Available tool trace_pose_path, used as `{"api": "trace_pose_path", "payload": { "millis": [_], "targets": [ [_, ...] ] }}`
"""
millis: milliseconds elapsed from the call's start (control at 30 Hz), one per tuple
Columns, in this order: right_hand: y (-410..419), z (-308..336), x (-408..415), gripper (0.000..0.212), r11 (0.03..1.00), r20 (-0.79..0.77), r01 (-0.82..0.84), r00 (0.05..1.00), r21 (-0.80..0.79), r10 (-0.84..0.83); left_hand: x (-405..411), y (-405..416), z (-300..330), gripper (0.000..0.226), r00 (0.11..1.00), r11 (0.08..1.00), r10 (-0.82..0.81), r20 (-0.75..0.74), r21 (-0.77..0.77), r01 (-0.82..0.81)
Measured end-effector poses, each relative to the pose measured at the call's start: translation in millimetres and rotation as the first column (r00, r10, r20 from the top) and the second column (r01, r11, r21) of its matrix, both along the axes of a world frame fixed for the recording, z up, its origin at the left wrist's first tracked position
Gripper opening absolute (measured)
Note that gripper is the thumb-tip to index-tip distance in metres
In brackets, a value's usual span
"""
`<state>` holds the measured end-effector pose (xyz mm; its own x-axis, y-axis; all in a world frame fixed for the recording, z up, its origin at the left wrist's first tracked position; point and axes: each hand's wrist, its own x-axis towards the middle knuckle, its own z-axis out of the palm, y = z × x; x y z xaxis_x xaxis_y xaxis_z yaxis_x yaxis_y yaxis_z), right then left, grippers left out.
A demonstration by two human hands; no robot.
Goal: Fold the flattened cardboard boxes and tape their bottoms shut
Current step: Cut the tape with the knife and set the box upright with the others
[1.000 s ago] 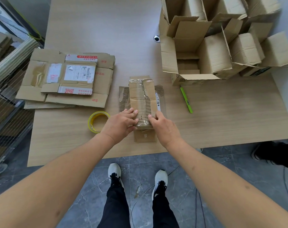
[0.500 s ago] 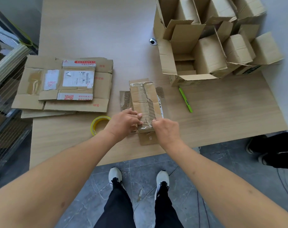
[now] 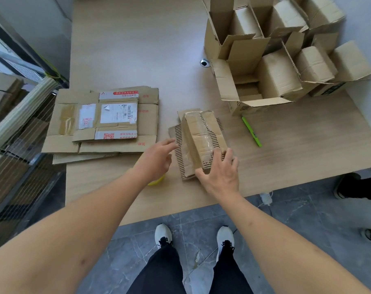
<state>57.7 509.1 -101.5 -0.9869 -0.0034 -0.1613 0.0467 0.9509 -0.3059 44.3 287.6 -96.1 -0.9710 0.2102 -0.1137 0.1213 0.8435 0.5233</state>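
1. The small brown cardboard box with torn corrugated flaps and old clear tape (image 3: 201, 141) sat near the front edge of the pale wooden table (image 3: 127, 49), between both hands. Its long axis ran away from the person, far end leaning slightly left; the taped face pointed up.
2. The right hand (image 3: 219, 177) gripped the near end of the box, fingers curled over the top right edge and thumb pressed at the near left corner.
3. The left hand (image 3: 157, 160) was held just left of the box, fingers nearly straight and spread loosely, holding nothing; the fingertips (image 3: 173, 143) reached the ragged left flap, though actual contact could not be made out.
4. The yellow roll of tape (image 3: 157, 182) was mostly hidden under the left wrist; only a sliver showed.
5. A stack of flattened brown cardboard sheets with white shipping labels (image 3: 104, 122) lay on the left of the table. A group of folded open-topped cardboard boxes (image 3: 271, 60) stood at the far right, partly cut off by the frame's top edge.
6. A green pen (image 3: 251, 131) lay right of the small box, well apart from it.
7. Label print was too small to read.
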Motion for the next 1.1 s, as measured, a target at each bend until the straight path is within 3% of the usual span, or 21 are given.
{"api": "trace_pose_path", "payload": {
  "millis": [100, 200, 333, 400, 467, 500, 633, 700, 800, 833, 900, 967, 1033, 1100],
  "targets": [
    [10, 5, -1, 0.060, 0.945, 0.016, 0.114, 0.993, -0.307, -0.114, 5, -6, 5, 0.047, 0.990, 0.992, 0.092, 0.102, -0.096, -0.082],
    [22, 10, -5, 0.060, 0.828, 0.042, 0.191, 0.979, -0.527, -0.199, 7, -8, 10, 0.047, 0.972, 0.978, 0.175, 0.157, -0.142, -0.153],
    [24, 17, -9, 0.040, 0.610, 0.139, 0.288, 0.950, -0.738, -0.281, 8, -2, 20, 0.044, 0.945, 0.968, 0.236, 0.228, -0.138, -0.208],
    [20, 16, -11, 0.032, 0.439, 0.255, 0.386, 0.909, -0.811, -0.329, 11, 8, 24, 0.049, 0.936, 0.969, 0.245, 0.254, -0.101, -0.226],
    [16, 17, -12, 0.032, 0.202, 0.421, 0.506, 0.837, -0.839, -0.350, 15, 19, 29, 0.055, 0.932, 0.969, 0.245, 0.269, -0.030, -0.246],
    [15, 20, -11, 0.030, 0.127, 0.492, 0.562, 0.796, -0.817, -0.352, 17, 24, 30, 0.058, 0.931, 0.968, 0.241, 0.274, 0.003, -0.252],
    [14, 16, -8, 0.032, -0.036, 0.706, 0.725, 0.658, -0.688, -0.262, 23, 34, 27, 0.075, 0.903, 0.954, 0.249, 0.349, 0.073, -0.291],
    [14, 9, -6, 0.042, -0.071, 0.771, 0.774, 0.610, -0.629, -0.180, 26, 36, 22, 0.086, 0.893, 0.949, 0.232, 0.386, 0.110, -0.294],
    [18, -4, -2, 0.048, -0.020, 0.803, 0.811, 0.576, -0.585, -0.153, 32, 45, 17, 0.103, 0.879, 0.957, 0.185, 0.439, 0.124, -0.263],
    [21, -8, 0, 0.042, 0.056, 0.792, 0.807, 0.588, -0.588, -0.164, 34, 49, 16, 0.109, 0.879, 0.961, 0.185, 0.440, 0.106, -0.256],
    [33, -10, 1, 0.023, 0.339, 0.697, 0.721, 0.685, -0.604, -0.214, 36, 55, 12, 0.120, 0.894, 0.974, 0.190, 0.407, 0.036, -0.223],
    [49, -12, 0, 0.030, 0.607, 0.527, 0.568, 0.805, -0.556, -0.271, 37, 60, 8, 0.126, 0.916, 0.984, 0.176, 0.360, -0.035, -0.175],
    [60, -3, -1, 0.035, 0.706, 0.301, 0.453, 0.891, -0.544, -0.340, 36, 65, 5, 0.129, 0.928, 0.985, 0.169, 0.333, -0.075, -0.153],
    [65, 4, -7, 0.033, 0.758, 0.039, 0.356, 0.915, -0.547, -0.401, 33, 70, 3, 0.130, 0.933, 0.982, 0.179, 0.313, -0.108, -0.152]
  ]
}}
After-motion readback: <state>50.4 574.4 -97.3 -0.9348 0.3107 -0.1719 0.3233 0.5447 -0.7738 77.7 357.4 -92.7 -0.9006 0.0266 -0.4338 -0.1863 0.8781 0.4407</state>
